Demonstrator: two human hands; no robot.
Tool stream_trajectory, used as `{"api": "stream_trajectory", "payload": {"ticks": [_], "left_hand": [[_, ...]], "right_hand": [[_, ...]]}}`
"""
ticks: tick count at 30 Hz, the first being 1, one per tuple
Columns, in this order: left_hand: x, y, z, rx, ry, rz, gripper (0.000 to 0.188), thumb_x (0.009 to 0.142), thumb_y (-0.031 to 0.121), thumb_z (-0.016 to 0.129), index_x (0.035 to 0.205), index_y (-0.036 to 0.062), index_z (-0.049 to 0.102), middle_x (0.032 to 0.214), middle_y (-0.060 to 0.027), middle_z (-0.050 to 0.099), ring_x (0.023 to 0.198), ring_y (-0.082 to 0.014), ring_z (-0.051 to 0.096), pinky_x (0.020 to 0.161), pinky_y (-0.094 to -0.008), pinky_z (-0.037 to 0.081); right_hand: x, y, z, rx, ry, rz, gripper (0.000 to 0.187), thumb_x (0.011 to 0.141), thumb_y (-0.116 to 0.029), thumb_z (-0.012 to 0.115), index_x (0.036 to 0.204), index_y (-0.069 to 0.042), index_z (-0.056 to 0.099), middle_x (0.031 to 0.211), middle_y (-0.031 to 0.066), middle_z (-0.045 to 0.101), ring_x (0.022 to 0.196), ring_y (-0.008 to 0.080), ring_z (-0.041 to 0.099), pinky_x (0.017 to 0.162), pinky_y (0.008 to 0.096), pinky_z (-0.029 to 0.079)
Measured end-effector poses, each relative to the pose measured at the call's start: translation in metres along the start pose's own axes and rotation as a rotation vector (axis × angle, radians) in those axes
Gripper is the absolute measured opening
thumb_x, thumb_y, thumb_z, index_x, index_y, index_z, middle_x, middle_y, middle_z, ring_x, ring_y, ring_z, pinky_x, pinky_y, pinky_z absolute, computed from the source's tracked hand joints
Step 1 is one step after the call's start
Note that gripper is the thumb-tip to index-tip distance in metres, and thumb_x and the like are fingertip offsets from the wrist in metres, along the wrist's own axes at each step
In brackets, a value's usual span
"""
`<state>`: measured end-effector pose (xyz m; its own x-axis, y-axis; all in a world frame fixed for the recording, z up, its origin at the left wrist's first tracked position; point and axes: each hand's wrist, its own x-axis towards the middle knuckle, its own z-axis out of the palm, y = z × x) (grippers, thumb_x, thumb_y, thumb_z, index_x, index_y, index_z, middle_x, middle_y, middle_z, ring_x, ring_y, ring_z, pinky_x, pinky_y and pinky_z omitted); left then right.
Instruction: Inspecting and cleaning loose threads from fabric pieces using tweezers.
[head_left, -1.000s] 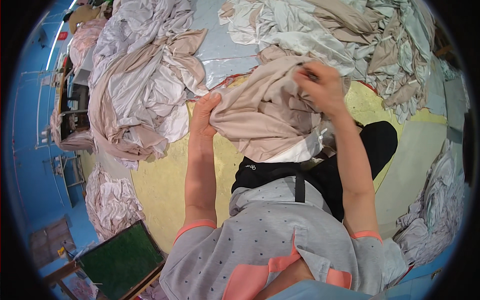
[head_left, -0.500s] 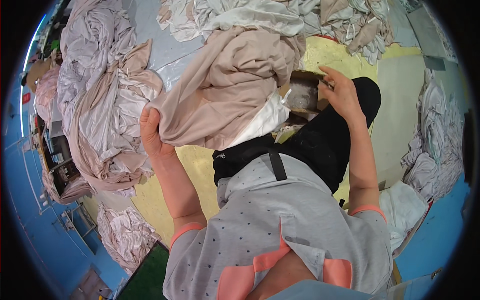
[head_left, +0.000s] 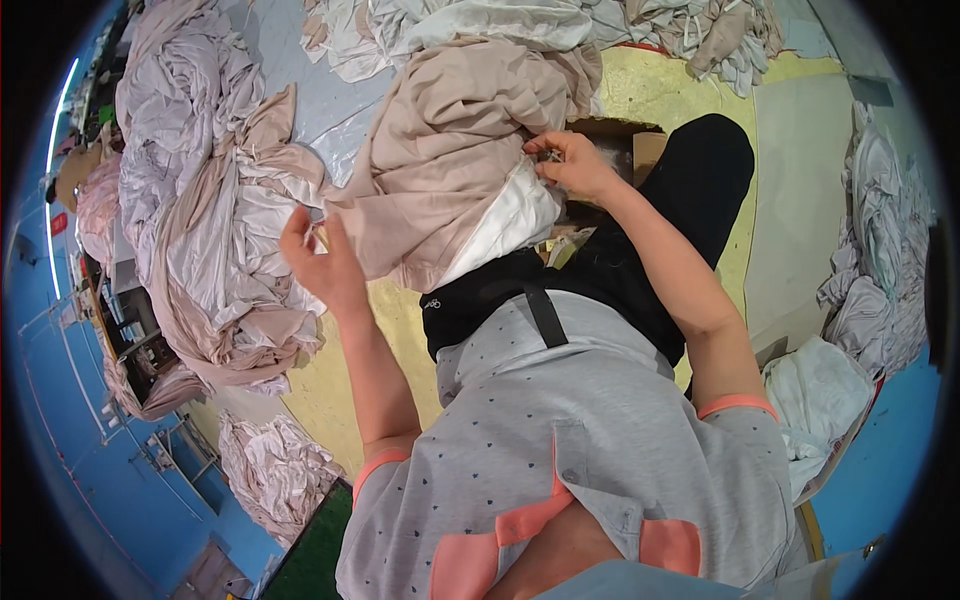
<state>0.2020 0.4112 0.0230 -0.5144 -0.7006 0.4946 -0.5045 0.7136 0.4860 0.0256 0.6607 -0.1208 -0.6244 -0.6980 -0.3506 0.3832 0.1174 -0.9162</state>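
Observation:
A beige cloth (head_left: 450, 130) with a white part (head_left: 508, 222) lies bunched in front of me and over my lap. My left hand (head_left: 328, 262) is at its left edge, thumb and fingers apart. My right hand (head_left: 575, 165) reaches over the cloth's right side, above the white part. Its thumb and fingers are drawn together in a pinch. Something small and dark shows at those fingertips, too small to name. Whether they also grip the cloth's edge cannot be made out.
An open cardboard box (head_left: 648, 150) stands beside my bent right knee, partly hidden by my forearm. Heaps of pale cloth (head_left: 215, 230) lie to the left, with more white and beige cloth (head_left: 480, 22) at the far side. Grey-white cloth (head_left: 868, 270) hangs at the right.
My left hand has let go of the cloth's left corner, which has dropped. My right hand has moved left from above the box to the cloth.

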Motion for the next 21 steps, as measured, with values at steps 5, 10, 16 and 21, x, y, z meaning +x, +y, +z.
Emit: {"api": "stream_trajectory", "payload": {"ticks": [5,10,16,21], "left_hand": [[-0.032,0.051,0.009,-0.622,-0.688,-0.164,0.016,0.087,0.007,0.064,0.102,0.0011,0.064,0.088,-0.0030,0.064,0.074,-0.0120,0.058,0.068,-0.0224,0.047],[-0.048,0.075,0.022,-0.539,-0.903,-0.094,0.024,0.084,0.013,0.067,0.105,-0.0001,0.064,0.087,-0.0089,0.066,0.071,-0.0143,0.059,0.066,-0.0260,0.047],[-0.033,0.068,0.011,-0.482,-1.178,-0.077,0.028,0.076,0.014,0.069,0.100,-0.0012,0.065,0.085,-0.0156,0.067,0.064,-0.0241,0.059,0.064,-0.0334,0.047],[-0.028,0.052,0.005,-0.464,-0.992,-0.025,0.024,0.077,0.010,0.068,0.098,-0.0004,0.066,0.088,-0.0123,0.065,0.072,-0.0243,0.059,0.067,-0.0315,0.047]], "right_hand": [[-0.006,-0.017,-0.007,-0.088,-0.021,0.004,0.013,0.083,-0.010,0.067,0.092,0.001,0.066,0.075,-0.0016,0.061,0.065,0.0047,0.052,0.060,0.0210,0.043],[-0.029,-0.054,-0.017,0.031,0.143,-0.083,0.017,0.088,-0.023,0.065,0.092,-0.007,0.061,0.070,-0.0080,0.051,0.053,-0.0010,0.039,0.046,0.0163,0.028],[-0.033,-0.105,-0.024,-0.046,0.326,-0.440,0.011,0.093,-0.018,0.060,0.094,-0.007,0.058,0.072,-0.0093,0.049,0.057,-0.0010,0.038,0.048,0.0162,0.028],[-0.019,-0.149,-0.022,-0.238,0.373,-0.614,0.012,0.094,-0.015,0.058,0.093,-0.003,0.058,0.076,-0.0082,0.050,0.071,0.0013,0.043,0.064,0.0183,0.036]]}}
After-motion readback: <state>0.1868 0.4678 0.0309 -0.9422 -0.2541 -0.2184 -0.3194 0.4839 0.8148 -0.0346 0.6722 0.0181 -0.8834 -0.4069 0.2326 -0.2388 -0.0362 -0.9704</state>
